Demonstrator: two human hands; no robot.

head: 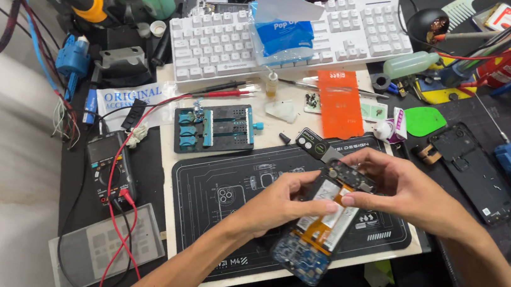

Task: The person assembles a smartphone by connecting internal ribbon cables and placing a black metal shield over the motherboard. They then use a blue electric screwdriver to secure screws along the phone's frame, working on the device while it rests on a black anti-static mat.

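Observation:
An opened smartphone (316, 232) with its back off is held tilted over the black work mat (212, 189). A white battery and an orange flex strip show inside it. My left hand (284, 200) grips its left side, thumb resting on the battery. My right hand (399, 190) pinches the top end, where a black camera cover plate (350, 175) sits. The phone's lower end with its blue board points toward me.
A black phone back cover (474, 170) lies right of the mat. Behind the mat are a blue-and-black board holder (214, 128), an orange card (341, 103), a white keyboard (292, 33) and a small bottle (272, 83). A multimeter (111, 166) with red leads sits left.

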